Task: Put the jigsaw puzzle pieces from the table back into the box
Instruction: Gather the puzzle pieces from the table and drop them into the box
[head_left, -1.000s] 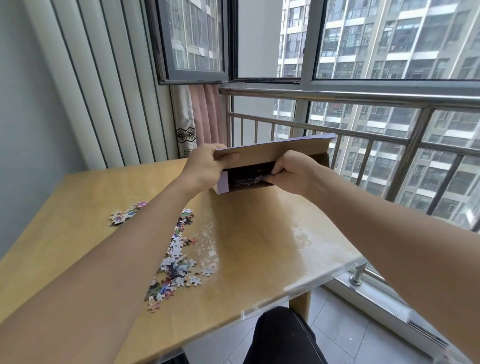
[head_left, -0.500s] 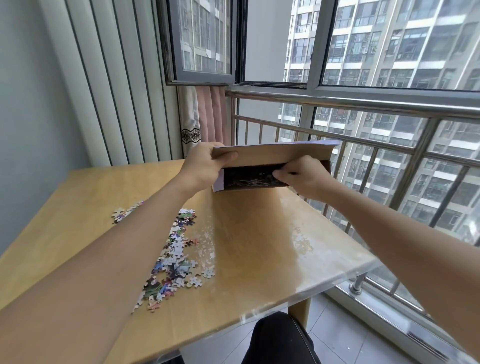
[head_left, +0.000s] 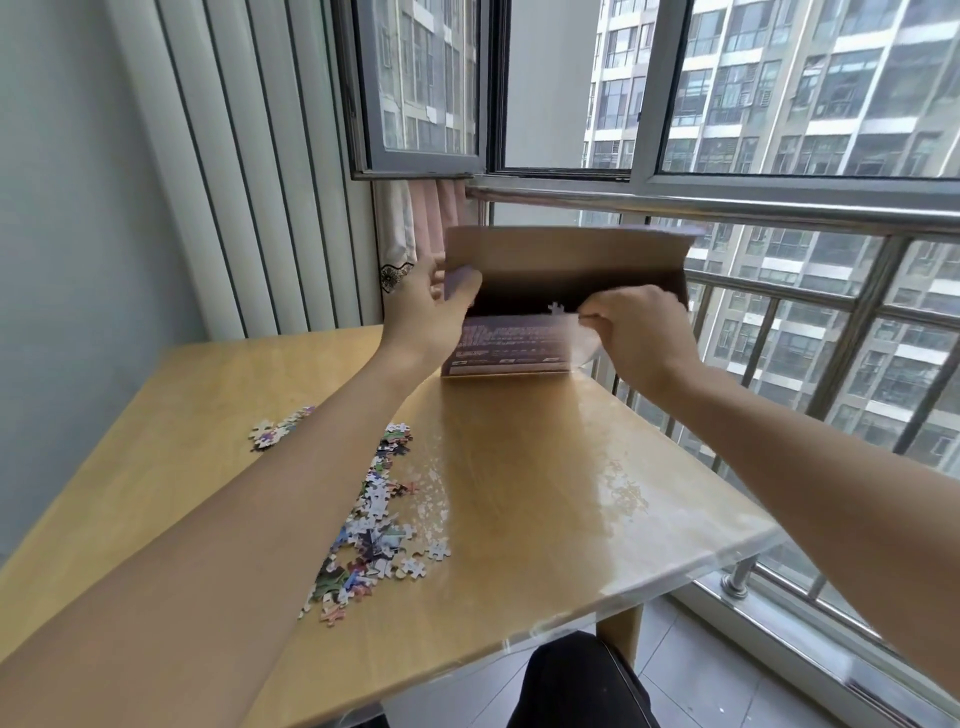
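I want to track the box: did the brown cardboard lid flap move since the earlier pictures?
Yes. The brown cardboard lid flap has swung upward, closer to the steel window rail, exposing the dark interior.

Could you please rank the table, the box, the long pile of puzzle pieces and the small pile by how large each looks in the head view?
1. table
2. box
3. long pile of puzzle pieces, partly hidden by the left arm, so possibly bigger than it shows
4. small pile

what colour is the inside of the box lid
Plain brown cardboard, on the box lid in the head view.
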